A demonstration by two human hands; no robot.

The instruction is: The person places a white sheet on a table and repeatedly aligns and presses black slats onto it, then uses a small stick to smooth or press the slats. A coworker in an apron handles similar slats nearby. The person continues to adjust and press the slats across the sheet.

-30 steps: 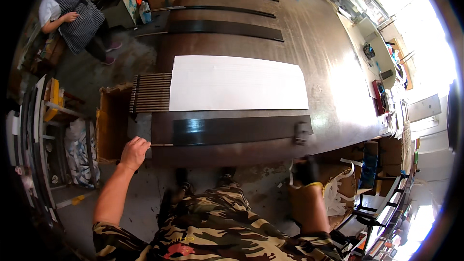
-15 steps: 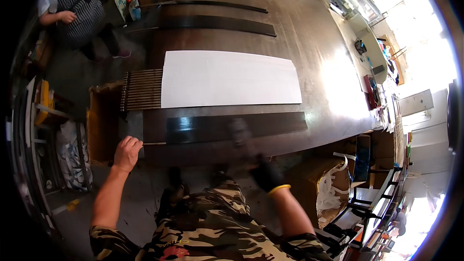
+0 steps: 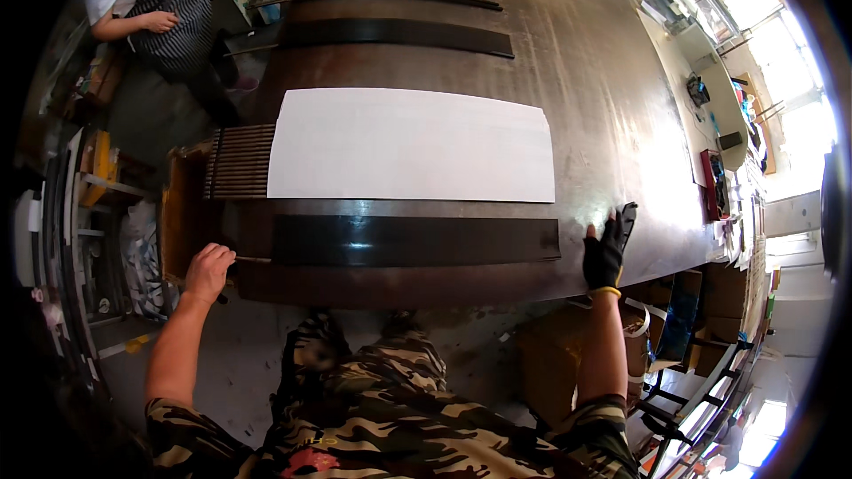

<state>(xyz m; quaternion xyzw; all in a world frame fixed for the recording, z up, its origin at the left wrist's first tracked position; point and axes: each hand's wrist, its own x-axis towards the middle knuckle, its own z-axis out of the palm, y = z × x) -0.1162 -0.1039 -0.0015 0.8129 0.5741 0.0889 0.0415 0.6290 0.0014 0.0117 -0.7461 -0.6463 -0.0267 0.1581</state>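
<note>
A long, glossy black strip (image 3: 417, 239) lies along the near edge of the brown table. From its left end a thin rod (image 3: 253, 259) sticks out past the table edge, and the fingers of my left hand (image 3: 209, 271) are closed on it. My right hand (image 3: 605, 253), in a black glove with a yellow cuff and bare fingertips, is over the table beyond the strip's right end. It grips a dark, narrow tool (image 3: 628, 220), whose kind I cannot make out. Just behind the strip lies a white sheet (image 3: 413, 146) on a row of thin brown rods (image 3: 240, 162).
More black strips (image 3: 399, 35) lie farther back on the table (image 3: 586, 80). An open cardboard box (image 3: 182, 204) stands by the left edge, another carton (image 3: 555, 350) below right. A co-worker in a striped apron (image 3: 173, 22) stands far left. A red tray (image 3: 713, 184) sits at right.
My right hand has swept right, from low over the strip's middle to beyond its right end. My left hand stays on the rod. The whole view has shifted slightly.
</note>
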